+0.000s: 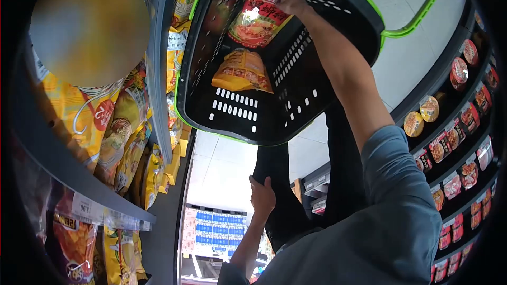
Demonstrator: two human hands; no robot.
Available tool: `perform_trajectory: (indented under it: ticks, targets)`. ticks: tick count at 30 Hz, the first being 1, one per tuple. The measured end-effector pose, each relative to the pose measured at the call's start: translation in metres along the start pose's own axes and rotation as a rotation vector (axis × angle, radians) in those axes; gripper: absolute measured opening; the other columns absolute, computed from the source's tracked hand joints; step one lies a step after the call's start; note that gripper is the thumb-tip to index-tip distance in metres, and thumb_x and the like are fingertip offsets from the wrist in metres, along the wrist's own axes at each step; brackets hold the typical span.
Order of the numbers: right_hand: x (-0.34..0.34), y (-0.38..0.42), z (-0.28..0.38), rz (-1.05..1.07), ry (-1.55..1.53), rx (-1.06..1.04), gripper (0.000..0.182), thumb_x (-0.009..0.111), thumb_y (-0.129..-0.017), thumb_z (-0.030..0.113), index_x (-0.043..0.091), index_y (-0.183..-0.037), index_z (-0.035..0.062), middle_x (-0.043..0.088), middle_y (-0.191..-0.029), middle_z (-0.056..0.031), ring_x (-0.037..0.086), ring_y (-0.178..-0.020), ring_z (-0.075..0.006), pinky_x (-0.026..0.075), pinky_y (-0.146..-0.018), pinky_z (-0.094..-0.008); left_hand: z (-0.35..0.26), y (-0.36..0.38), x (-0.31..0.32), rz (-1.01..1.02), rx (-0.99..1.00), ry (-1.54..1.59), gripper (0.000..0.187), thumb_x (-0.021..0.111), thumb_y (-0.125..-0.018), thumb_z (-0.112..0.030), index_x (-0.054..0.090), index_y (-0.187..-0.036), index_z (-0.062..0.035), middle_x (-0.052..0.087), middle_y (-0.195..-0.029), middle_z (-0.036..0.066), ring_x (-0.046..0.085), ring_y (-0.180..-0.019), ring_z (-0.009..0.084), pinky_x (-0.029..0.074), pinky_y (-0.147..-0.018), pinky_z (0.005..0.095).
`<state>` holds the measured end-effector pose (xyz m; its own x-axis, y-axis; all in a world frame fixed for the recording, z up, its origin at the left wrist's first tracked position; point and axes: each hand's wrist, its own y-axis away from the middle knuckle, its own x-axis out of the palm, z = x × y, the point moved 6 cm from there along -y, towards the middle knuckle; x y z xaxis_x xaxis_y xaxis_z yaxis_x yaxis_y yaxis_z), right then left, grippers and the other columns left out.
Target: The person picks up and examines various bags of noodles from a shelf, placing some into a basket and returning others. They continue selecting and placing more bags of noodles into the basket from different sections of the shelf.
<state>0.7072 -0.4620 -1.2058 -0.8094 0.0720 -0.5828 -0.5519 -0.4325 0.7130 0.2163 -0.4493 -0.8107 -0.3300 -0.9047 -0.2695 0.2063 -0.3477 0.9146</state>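
A black shopping basket [198, 111] with a bright green rim takes up the top middle of the view. My right arm reaches down into it, and my right hand [293, 4] is closed on the upper corner of a red food packet [257, 18] with a noodle picture. Nearer to me inside the basket lies a yellow-orange packet [243, 71]. My left hand [262, 195] hangs low beside my leg with thumb and fingers apart, holding nothing.
Shelves with yellow noodle packets [129, 132] stand close on the left, with a price label [87, 207] on the edge. The right shelves carry instant-food cups [413, 123] and red packs. A green basket handle [422, 16] sticks out to the right.
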Motion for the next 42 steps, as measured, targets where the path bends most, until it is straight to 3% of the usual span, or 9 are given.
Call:
perform_trajectory:
  ticks: [8,11,15,20,25,30,34,35,42]
  targets:
    - [0.010,0.081,0.038,0.065,0.138,-0.020,0.045,0.065,-0.083,0.051,0.066,-0.101,0.0099,0.068,-0.106,-0.0133,0.065,-0.099,-0.0322,0.052,-0.082,-0.0411,-0.027,-0.009,-0.016,-0.059,0.072,-0.137,0.063,0.043,-0.098,-0.043,0.027,-0.139,0.0030,0.050,-0.113,0.035,0.058,-0.099,0.0499,0.049,-0.085,0.0510]
    - [0.003,0.140,0.083,-0.086,0.208,-0.166,0.024,0.055,-0.082,0.021,0.067,-0.101,0.0168,0.065,-0.104,-0.0079,0.060,-0.102,-0.0280,0.047,-0.085,-0.0517,-0.030,-0.013,-0.015,-0.083,0.120,-0.207,0.061,0.044,-0.097,-0.044,0.032,-0.136,0.0007,0.051,-0.109,0.034,0.059,-0.098,0.0490,0.050,-0.083,0.0503]
    - [-0.025,0.229,0.135,-0.165,0.178,-0.500,0.016,0.053,-0.083,0.016,0.064,-0.094,0.0162,0.065,-0.096,-0.0045,0.064,-0.086,-0.0249,0.041,-0.083,-0.0460,-0.028,-0.022,-0.017,-0.057,0.237,-0.253,0.056,0.046,-0.096,-0.043,0.037,-0.133,-0.0017,0.053,-0.109,0.033,0.059,-0.099,0.0487,0.049,-0.084,0.0513]
    - [-0.128,0.347,0.169,-0.310,0.312,-0.635,0.019,0.053,-0.084,0.016,0.062,-0.100,0.0127,0.062,-0.095,-0.0048,0.060,-0.096,-0.0236,0.043,-0.085,-0.0423,-0.050,-0.003,-0.061,-0.262,0.545,0.090,0.043,0.055,-0.093,-0.027,0.049,-0.125,0.0020,0.059,-0.111,0.029,0.058,-0.105,0.0426,0.046,-0.090,0.0465]
    - [-0.243,0.485,0.212,-0.356,0.482,-0.907,0.021,0.055,-0.080,0.019,0.061,-0.100,0.0133,0.058,-0.092,-0.0022,0.057,-0.095,-0.0200,0.043,-0.084,-0.0361,-0.118,0.099,-0.159,-0.501,0.926,0.441,0.086,0.077,-0.077,-0.013,0.025,-0.143,0.0026,0.041,-0.134,0.026,0.049,-0.118,0.0340,0.041,-0.099,0.0402]
    - [-0.365,0.623,0.291,-0.342,0.341,-1.073,0.015,0.059,-0.075,0.016,0.057,-0.087,0.0071,0.058,-0.085,-0.0044,0.058,-0.083,-0.0216,0.048,-0.072,-0.0327,-0.153,0.267,-0.225,-0.236,1.385,0.320,0.105,0.088,-0.059,-0.010,0.029,-0.145,-0.0041,0.035,-0.145,0.018,0.035,-0.134,0.0306,0.032,-0.109,0.0376]
    - [-0.453,0.710,0.341,-0.341,0.027,-1.107,0.013,0.065,-0.078,0.008,0.060,-0.089,0.0051,0.061,-0.081,-0.0106,0.062,-0.078,-0.0270,0.049,-0.068,-0.0382,-0.119,0.376,-0.244,0.223,1.547,0.675,0.081,0.084,-0.063,-0.006,0.046,-0.134,-0.0027,0.057,-0.128,0.010,0.053,-0.119,0.0211,0.042,-0.101,0.0347]
    - [-0.472,0.724,0.352,-0.280,-0.061,-1.055,0.011,0.065,-0.082,0.008,0.060,-0.091,0.0048,0.062,-0.079,-0.0134,0.063,-0.076,-0.0299,0.049,-0.068,-0.0394,-0.106,0.391,-0.252,0.036,1.659,0.619,0.072,0.082,-0.067,-0.004,0.049,-0.130,-0.0012,0.063,-0.117,0.008,0.059,-0.108,0.0177,0.046,-0.096,0.0336]
    - [-0.537,0.786,0.428,-0.316,-0.026,-1.052,0.019,0.069,-0.084,0.017,0.064,-0.091,0.0001,0.067,-0.080,-0.0128,0.065,-0.079,-0.0215,0.050,-0.072,-0.0341,-0.040,0.464,-0.247,0.056,1.751,1.064,0.053,0.075,-0.081,-0.015,0.049,-0.124,0.0013,0.063,-0.115,0.010,0.060,-0.104,0.0157,0.048,-0.091,0.0319]
